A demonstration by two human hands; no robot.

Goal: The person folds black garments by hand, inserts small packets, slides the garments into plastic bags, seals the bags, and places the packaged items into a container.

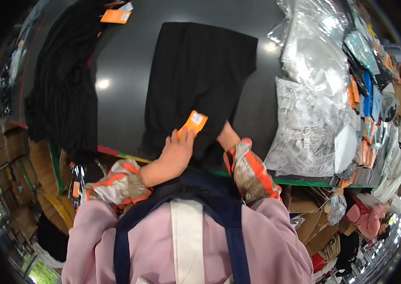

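A folded black garment (196, 71) lies on the dark table, with an orange tag (195, 122) bearing a white label on its lower part. My left hand (179, 151) rests on the garment, its fingers spread over the lower end of the tag. At the garment's lower right edge is my right hand (228, 136); its fingers are hidden under or behind the black cloth.
More black clothing (63, 85) is piled on the left, with another orange tag (116, 16) near its top. Clear plastic bags (311, 47) and a bag of small white pieces (304, 128) lie on the right. Cardboard boxes stand beyond the table's left edge.
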